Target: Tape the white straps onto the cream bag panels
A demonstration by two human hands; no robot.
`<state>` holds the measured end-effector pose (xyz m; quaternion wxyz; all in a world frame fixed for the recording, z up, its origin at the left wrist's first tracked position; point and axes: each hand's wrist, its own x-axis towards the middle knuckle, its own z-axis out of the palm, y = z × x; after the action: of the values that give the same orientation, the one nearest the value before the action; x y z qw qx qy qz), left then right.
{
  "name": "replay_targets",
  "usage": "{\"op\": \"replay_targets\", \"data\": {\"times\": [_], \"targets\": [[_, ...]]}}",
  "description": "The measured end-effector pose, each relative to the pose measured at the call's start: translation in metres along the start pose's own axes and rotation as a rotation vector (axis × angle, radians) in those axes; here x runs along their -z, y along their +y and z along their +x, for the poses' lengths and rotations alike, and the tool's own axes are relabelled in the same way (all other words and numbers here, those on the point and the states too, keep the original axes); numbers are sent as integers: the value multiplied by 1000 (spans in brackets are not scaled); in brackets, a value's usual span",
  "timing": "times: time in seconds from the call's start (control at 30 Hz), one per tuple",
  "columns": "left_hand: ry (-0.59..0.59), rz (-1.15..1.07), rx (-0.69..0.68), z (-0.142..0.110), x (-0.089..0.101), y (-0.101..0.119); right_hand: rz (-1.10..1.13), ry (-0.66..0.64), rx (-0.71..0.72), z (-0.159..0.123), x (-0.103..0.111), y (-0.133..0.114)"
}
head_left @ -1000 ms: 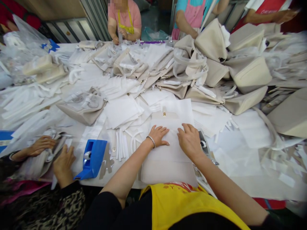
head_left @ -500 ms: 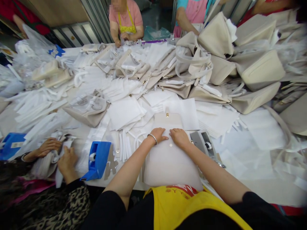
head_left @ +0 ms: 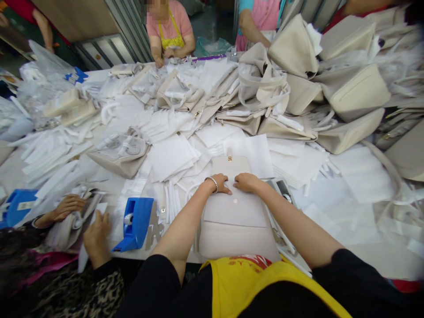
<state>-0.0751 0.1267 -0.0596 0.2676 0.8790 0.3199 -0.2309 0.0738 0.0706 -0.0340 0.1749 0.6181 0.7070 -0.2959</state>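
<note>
A beige handbag (head_left: 237,242) lies flat on the table against my yellow apron, its flap (head_left: 232,167) opened away from me. A gold clasp (head_left: 229,159) sits at the flap's far end, and a pale round stud shows on the bag's upper front. My left hand (head_left: 219,183), with a twisted silver bracelet at the wrist, grips the bag near the flap's fold, thumb pointing inward. On the other side my right hand (head_left: 245,182) has its fingers curled on the same part. The fingertips are partly hidden. An edge runs across the bag's lower front.
A blue tape dispenser (head_left: 134,224) stands to the left, and a grey one (head_left: 281,189) lies partly behind my right arm. White sheets (head_left: 174,157) spread beyond the bag. Beige handbags (head_left: 359,95) are piled at right. A co-worker's hands (head_left: 97,236) work at lower left.
My fingers have curled more on the bag, and the right hand has shifted slightly. An edge across the bag's lower front now shows. The co-worker's near hand at left has moved slightly.
</note>
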Motion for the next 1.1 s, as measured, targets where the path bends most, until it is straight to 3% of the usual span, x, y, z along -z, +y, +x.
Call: {"op": "replay_targets", "data": {"times": [0.2, 0.57, 0.9, 1.1], "targets": [[-51, -21, 20, -6, 9, 2, 64, -65, 130, 0, 8, 11], [-105, -42, 46, -2, 10, -10, 114, -50, 133, -4, 8, 20], [73, -10, 85, -24, -8, -1, 82, 35, 123, -7, -7, 19], [6, -49, 102, -24, -9, -5, 101, 31, 135, -7, -10, 17]]}}
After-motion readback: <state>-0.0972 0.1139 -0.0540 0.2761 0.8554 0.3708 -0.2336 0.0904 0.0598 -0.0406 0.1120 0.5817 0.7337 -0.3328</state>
